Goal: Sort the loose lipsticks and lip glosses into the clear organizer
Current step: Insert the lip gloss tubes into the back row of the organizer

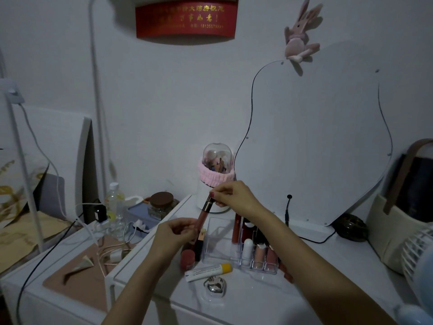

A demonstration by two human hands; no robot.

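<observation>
A slim lip gloss (203, 214) with a reddish tube and dark, gold-banded cap is held tilted above the white table. My left hand (177, 233) grips its lower end and my right hand (234, 195) pinches the cap end. Just right of it stands the clear organizer (219, 240), with a big open compartment on the left, tall dark red glosses at the back and white and pink lipsticks in the front slots. Loose beside it are a dark lipstick with a gold band (200, 245), a round reddish pot (187, 259), a white tube with a yellow cap (208, 271) and a silver heart-shaped case (215, 286).
A wavy-edged mirror (316, 146) leans on the wall behind the organizer. A pink-trimmed glass dome holder (216, 167) stands at the back. A lower white table on the left carries cables, a water bottle (114, 202) and a jar (161, 205). A bag and a fan (417, 252) sit at the right.
</observation>
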